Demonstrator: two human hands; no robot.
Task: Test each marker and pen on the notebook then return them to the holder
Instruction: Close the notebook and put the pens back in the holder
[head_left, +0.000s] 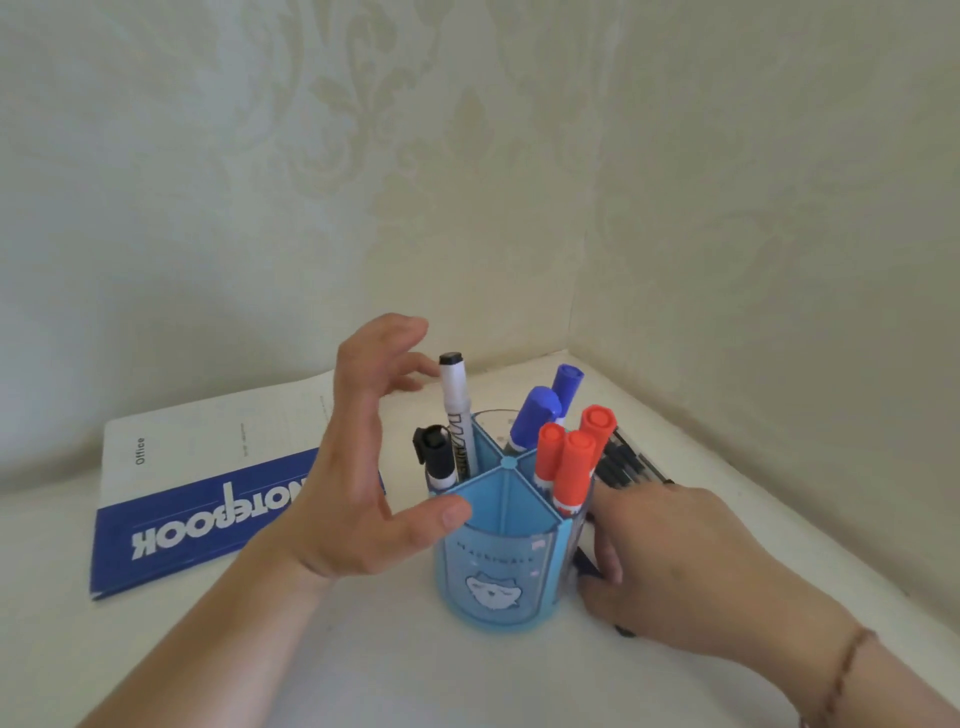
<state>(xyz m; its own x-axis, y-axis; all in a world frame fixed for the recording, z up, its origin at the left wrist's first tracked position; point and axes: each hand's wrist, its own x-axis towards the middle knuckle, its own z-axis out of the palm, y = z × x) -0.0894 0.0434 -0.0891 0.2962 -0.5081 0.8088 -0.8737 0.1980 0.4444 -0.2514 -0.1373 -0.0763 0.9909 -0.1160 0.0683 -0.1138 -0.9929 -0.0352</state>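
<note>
A blue divided pen holder (496, 582) stands on the white table. It holds two black-capped markers (456, 410) on the left, two blue-capped markers (539, 415) at the back and three red-capped markers (574, 467) on the right. The front compartment looks empty. My left hand (358, 467) hovers with fingers spread beside the black markers, its thumb near the holder's front rim, holding nothing. My right hand (675, 561) is against the holder's right side and grips a bundle of several dark pens (626, 462). The closed blue and white notebook (182, 499) lies to the left.
The table (363, 665) sits in a corner. Patterned walls (727, 260) close it off at the back and on the right, just behind the holder. My right wrist wears a thin bracelet (847, 670).
</note>
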